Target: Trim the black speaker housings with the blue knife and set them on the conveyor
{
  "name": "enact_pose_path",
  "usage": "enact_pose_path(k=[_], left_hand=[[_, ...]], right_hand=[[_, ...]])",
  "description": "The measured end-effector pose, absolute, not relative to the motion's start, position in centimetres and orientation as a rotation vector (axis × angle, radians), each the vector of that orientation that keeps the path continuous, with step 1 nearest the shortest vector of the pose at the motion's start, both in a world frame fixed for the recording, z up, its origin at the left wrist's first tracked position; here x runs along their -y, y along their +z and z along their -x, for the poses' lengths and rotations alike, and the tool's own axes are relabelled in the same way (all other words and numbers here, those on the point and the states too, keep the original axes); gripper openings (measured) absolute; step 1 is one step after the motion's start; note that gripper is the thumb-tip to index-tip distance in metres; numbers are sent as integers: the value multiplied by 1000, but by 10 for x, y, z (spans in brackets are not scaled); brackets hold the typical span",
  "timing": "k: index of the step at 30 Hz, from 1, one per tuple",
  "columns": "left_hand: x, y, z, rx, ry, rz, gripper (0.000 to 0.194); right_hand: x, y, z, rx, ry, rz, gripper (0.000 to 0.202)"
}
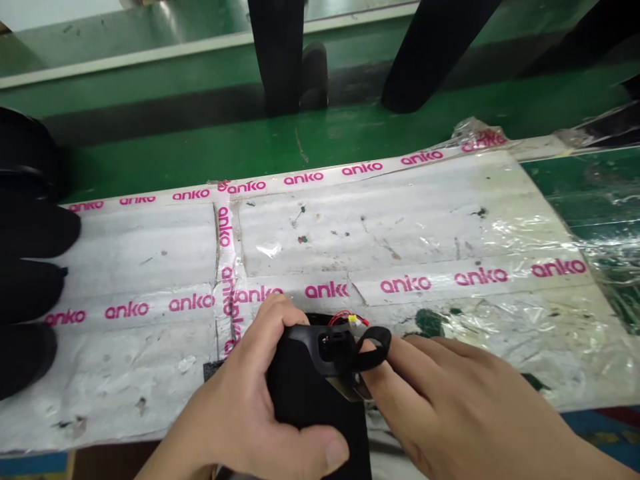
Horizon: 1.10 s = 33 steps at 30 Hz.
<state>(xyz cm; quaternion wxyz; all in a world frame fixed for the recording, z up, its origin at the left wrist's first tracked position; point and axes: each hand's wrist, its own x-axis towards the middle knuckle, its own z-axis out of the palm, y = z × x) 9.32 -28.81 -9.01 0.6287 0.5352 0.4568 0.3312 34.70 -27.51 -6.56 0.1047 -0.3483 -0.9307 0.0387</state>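
My left hand (265, 407) is wrapped round a black, cloth-like cylindrical body (320, 427), its thumb lying across the near side. A smooth black end piece (305, 340) with a small rectangular opening sits at the top of this body. Thin red wires (343, 315) with a yellow connector (353, 319) show just behind it. A black strap loop (377, 348) stands out at the end piece's right side. There my right hand (430, 387) is closed, its fingertips at the loop and partly hidden by it. A shiny flat part shows beneath these fingers.
White sheeting (150, 253) fixed with printed "anko" tape covers the work surface. Behind it runs a green surface (175, 147) with black cylinders (280, 60) on it. Several rounded black pieces (30, 287) line the left edge. Crumpled clear plastic (600, 267) lies at right.
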Motion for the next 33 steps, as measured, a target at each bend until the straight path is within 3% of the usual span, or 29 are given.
enact_pose_path(k=[12, 17, 21, 26, 30, 33], left_hand=[[282, -78, -97, -1074, 752, -1392, 59], [280, -78, -96, -1085, 712, -1409, 58], [280, -82, -92, -1051, 673, -1369, 54], [280, -82, -91, -1035, 711, -1379, 51], [280, -84, -88, -981, 692, -1348, 51], [282, -86, -83, -973, 676, -1344, 59]], right_hand=[[281, -47, -340, 2879, 153, 1230, 62], [269, -28, -335, 2898, 265, 1176, 43], [257, -20, -328, 2968, 356, 1175, 43], [257, -32, -330, 2979, 194, 1139, 34], [269, -39, -344, 2815, 148, 1084, 14], [286, -42, -354, 2605, 193, 1178, 18]])
